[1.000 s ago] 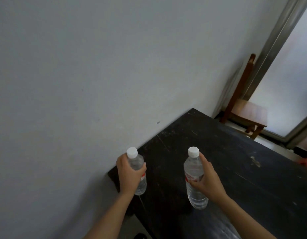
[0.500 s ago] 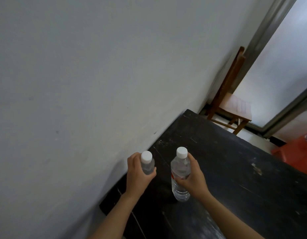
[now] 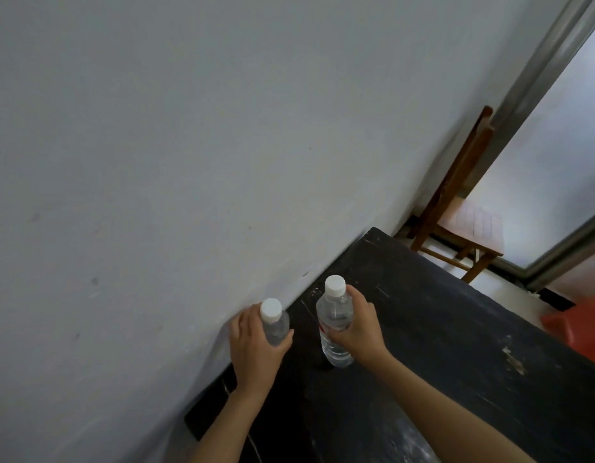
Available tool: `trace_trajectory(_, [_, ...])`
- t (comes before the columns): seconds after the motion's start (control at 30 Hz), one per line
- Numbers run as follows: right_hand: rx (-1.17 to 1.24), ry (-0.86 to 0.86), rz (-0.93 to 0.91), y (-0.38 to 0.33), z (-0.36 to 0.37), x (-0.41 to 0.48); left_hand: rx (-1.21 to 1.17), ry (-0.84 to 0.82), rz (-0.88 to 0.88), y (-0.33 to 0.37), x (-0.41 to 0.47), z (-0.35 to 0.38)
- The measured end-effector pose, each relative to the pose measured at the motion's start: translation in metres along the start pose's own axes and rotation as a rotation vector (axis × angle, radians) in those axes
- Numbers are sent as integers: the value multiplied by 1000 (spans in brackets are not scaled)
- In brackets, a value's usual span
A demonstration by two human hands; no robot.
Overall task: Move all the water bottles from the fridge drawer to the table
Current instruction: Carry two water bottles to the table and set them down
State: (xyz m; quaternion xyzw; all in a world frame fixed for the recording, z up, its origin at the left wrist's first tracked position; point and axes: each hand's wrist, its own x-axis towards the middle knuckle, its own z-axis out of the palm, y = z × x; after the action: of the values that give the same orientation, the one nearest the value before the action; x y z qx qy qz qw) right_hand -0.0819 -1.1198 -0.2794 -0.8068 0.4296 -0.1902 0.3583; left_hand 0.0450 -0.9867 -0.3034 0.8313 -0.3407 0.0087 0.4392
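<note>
Nr wall (image 3: 189,162): L-btl (image 3: 274,325), R-btl (image 3: 334,314) (closer)

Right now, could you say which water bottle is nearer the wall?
The water bottle in the left hand; the right hand holds its bottle further out.

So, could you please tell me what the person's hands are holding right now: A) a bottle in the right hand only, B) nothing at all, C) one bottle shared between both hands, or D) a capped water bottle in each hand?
D: the left hand grips the left bottle by the wall, and the right hand grips the right bottle over the dark table.
</note>
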Motion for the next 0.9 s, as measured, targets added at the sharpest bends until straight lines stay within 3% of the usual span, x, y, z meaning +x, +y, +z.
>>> trace_trajectory(0.27, [74,-92,-17,-17,23,33,84,-82,-302,19,-14,-5])
trace_trajectory(0.53, [156,-105,-48,-20,41,47,-7,-115,-270,11,9,-8])
trace_trajectory(0.9, [179,-173,-94,-25,52,57,198,-108,-253,18,11,-7])
